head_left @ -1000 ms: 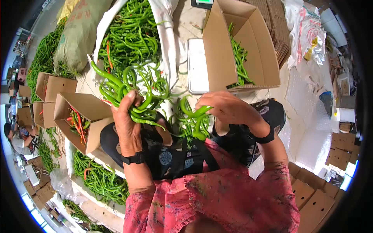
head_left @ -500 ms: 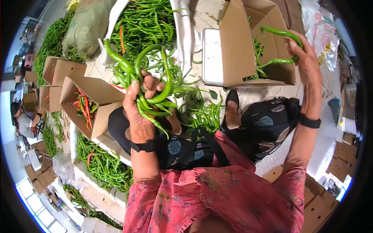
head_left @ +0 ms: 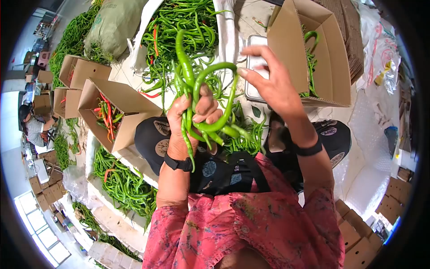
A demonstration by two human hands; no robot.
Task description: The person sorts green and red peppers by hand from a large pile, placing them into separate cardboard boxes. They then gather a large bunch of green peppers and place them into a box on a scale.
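Note:
My left hand (head_left: 182,112) is wrapped round a bunch of long green chili peppers (head_left: 186,67), held up in front of my lap. One pepper in the bunch curls over in a wide loop to the right. Close to that loop is my right hand (head_left: 278,85), empty, with thumb and forefinger spread; the thumb tip is right at the curve. An open cardboard box (head_left: 333,58) stands on its side to the right, with some green chili peppers (head_left: 312,74) in it. Between my feet lies a pile of loose green chili peppers (head_left: 246,141).
An open white sack (head_left: 227,33) spills green chili peppers ahead. Beside it lies a flat metal-topped platform (head_left: 255,92). At left, a cardboard box (head_left: 134,96) holds red and green peppers, near a full sack (head_left: 109,29). Another person (head_left: 36,125) sits far left.
My right hand has moved left from the box to the bunch, letting go of two green chili peppers at the box. My left hand still grips its bunch.

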